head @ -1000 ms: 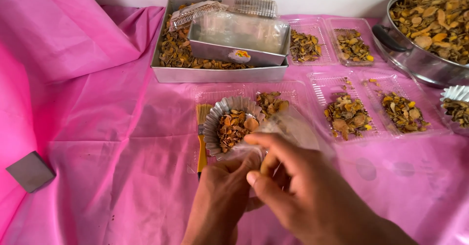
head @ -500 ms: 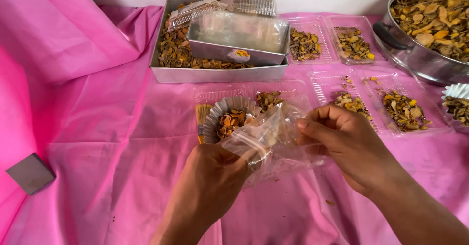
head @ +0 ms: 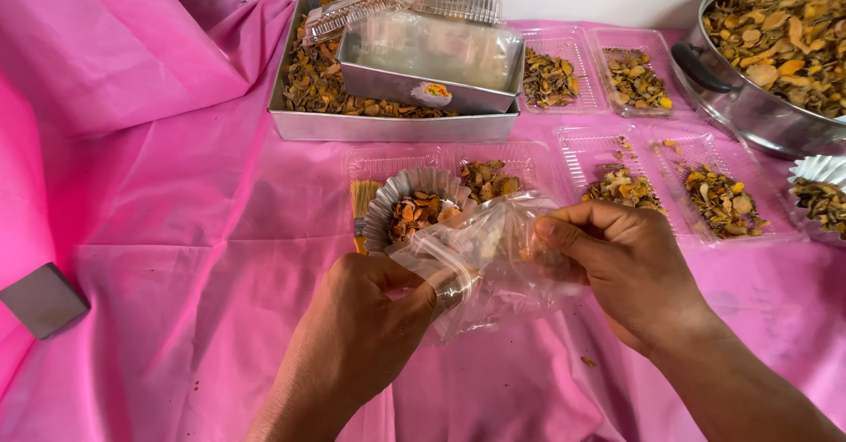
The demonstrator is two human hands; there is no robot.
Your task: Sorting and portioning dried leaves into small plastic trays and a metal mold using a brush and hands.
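Both hands hold one clear plastic bag [head: 490, 257] just above the pink cloth. My left hand [head: 370, 312] pinches its near left edge. The far right edge is pinched by my right hand [head: 622, 262], so the bag is stretched between them. Right behind the bag sits a fluted foil cup [head: 407, 204] filled with brown and orange dried chips, half hidden by the plastic. Under the cup lies a clear hinged plastic tray [head: 388, 162], with a small heap of chips [head: 490, 178] in its right half.
A metal tray [head: 388, 125] of chips at the back holds a smaller metal pan [head: 414, 85]. Clear trays with chips [head: 718, 200] lie at right. A big steel pot [head: 749, 107] stands far right, another foil cup [head: 820, 193] at the edge. A grey block [head: 40, 299] lies left.
My hands were close together on the crumpled bag a second ago. They have since drawn apart, the right one moving right, and the bag is now spread wider between them.
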